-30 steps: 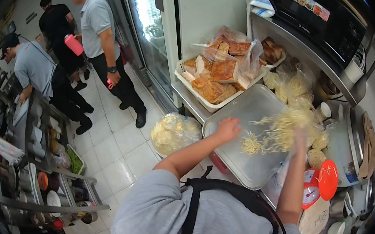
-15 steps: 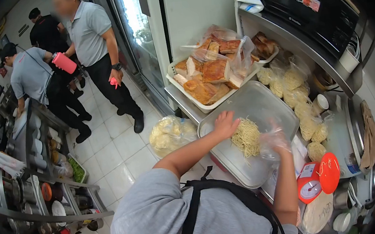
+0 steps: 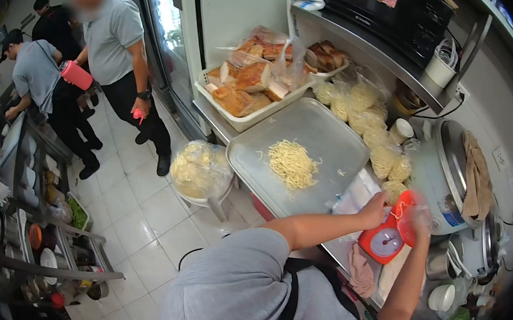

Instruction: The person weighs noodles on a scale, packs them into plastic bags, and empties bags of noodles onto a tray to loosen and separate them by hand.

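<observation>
Noodles (image 3: 294, 165) lie in a loose pile on a metal tray (image 3: 249, 154). To the right of the tray's lower corner stands a red scale (image 3: 385, 241) with a round dial. A red dish (image 3: 406, 217) is tilted at the scale's upper right side. My left hand (image 3: 373, 211) is beside the scale's top edge, fingers extended and nothing visible in it. My right hand (image 3: 421, 222) is at the right edge of the red dish, smeared by motion, with clear plastic around it; its fingers cannot be made out.
Bagged noodles (image 3: 366, 119) line the tray's right side. A white crate (image 3: 246, 121) of meat pieces stands behind it. A bagged bundle (image 3: 200, 169) sits on a stand to the left. A person (image 3: 116, 43) holding a pink bottle stands in the aisle, near two others.
Both hands have moved from the tray to the scale. The noodles, previously between my hands, now lie untouched. The red dish has gone from beside the scale's right to a tilt between my hands.
</observation>
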Demonstrator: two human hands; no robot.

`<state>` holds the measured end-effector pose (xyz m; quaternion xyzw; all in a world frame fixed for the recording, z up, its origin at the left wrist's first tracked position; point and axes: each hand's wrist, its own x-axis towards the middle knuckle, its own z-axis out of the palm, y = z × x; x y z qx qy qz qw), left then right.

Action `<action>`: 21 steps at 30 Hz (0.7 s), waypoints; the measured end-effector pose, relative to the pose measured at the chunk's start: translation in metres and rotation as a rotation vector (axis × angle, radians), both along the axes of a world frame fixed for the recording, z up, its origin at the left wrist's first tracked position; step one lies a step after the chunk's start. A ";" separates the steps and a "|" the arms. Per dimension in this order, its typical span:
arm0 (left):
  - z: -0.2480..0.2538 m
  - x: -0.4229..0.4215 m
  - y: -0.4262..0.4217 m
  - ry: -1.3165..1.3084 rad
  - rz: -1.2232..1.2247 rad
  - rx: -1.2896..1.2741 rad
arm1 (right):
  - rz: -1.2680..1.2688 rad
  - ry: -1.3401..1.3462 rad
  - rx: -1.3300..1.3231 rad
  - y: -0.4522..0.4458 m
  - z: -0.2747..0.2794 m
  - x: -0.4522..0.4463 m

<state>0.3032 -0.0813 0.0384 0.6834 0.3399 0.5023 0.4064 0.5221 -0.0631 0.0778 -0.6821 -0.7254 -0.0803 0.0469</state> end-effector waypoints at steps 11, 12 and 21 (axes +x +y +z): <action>-0.084 0.000 -0.019 0.821 -0.066 0.433 | 0.203 0.014 0.187 -0.083 0.000 -0.063; -0.075 -0.002 -0.023 0.865 -0.084 0.413 | 0.222 0.086 0.268 -0.079 -0.017 -0.055; -0.039 -0.009 -0.018 0.619 0.019 0.137 | -0.106 0.666 0.179 -0.084 0.012 -0.069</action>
